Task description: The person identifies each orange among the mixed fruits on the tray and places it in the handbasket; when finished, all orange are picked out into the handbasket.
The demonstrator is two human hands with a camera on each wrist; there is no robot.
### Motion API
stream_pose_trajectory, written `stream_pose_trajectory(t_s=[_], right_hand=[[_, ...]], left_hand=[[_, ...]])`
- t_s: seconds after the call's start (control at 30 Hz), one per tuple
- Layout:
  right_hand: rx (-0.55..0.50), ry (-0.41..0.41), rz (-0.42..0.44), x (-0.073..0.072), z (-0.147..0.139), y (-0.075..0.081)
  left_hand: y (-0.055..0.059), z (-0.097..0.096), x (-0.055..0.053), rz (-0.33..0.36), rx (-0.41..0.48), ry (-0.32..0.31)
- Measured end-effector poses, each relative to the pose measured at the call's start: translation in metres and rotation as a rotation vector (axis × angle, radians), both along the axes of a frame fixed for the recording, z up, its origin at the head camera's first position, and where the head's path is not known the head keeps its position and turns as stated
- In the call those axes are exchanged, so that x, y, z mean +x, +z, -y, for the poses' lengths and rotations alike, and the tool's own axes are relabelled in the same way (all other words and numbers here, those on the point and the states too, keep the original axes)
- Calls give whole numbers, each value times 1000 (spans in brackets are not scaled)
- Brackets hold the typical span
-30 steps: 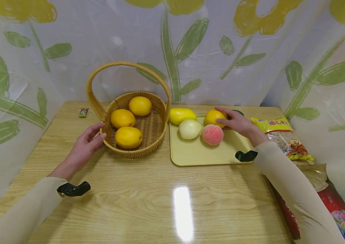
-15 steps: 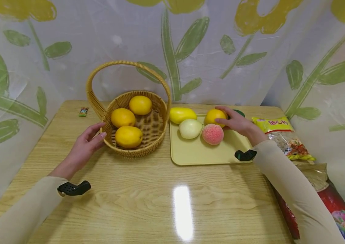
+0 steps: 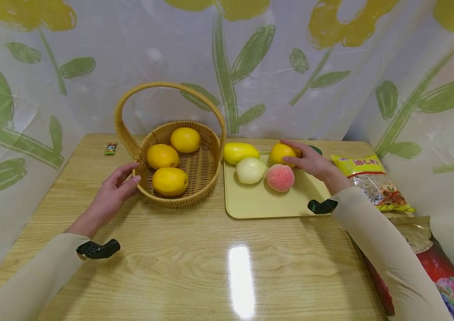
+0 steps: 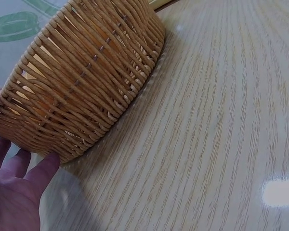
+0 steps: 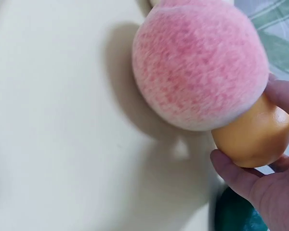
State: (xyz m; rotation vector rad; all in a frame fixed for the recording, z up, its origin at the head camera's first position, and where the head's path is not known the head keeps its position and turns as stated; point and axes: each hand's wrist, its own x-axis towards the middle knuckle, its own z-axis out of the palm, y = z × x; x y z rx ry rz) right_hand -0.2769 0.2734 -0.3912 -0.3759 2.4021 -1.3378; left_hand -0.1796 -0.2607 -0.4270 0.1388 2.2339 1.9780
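Note:
My left hand (image 3: 114, 191) holds the left side of the wicker basket (image 3: 187, 203), with the thumb and fingers at its rim and outer wall. Inside the basket lie three yellow-orange fruits (image 3: 169, 181). My right hand (image 3: 311, 160) grips an orange (image 3: 280, 153) at the back of the pale yellow tray (image 3: 267, 207), fingers and thumb around its sides. A pink peach (image 3: 280, 178) sits just in front of the orange and partly covers it in the right wrist view. Beside it are a pale, whitish-green fruit (image 3: 250, 170) and a long yellow fruit (image 3: 240, 153).
A dark green thing (image 5: 236, 211) is partly hidden behind my right hand. To the tray's right lie a bag of dry food (image 3: 371, 180) and a red and gold package (image 3: 443, 263). A small wrapped snack (image 3: 110, 149) lies left of the basket on the wooden table (image 3: 171, 267).
My right hand has shifted very slightly on the orange, which stays on the tray. The left hand and the basket stay in place.

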Motion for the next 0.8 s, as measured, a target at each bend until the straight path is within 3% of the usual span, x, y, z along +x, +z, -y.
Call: stream_pose_trajectory(t_s=[0.17,0.33,0.57,0.7,0.8], right_hand=[[-12,-56,-56,3,1,10],[-97,-111,-105,7,5,26],[-120,-104,-194,24,15,50],[-96,-86,-266,38,23,56],[-97,-88,-267,48,28,60]], left_hand=[[0,-1,-1,-14,7,-3],[0,-1,-2,-17,15,-6],[0,0,-2,-11,10,-6],[-1,1,-1,-4,4,-7],[-1,0,-1,-6,9,-11]])
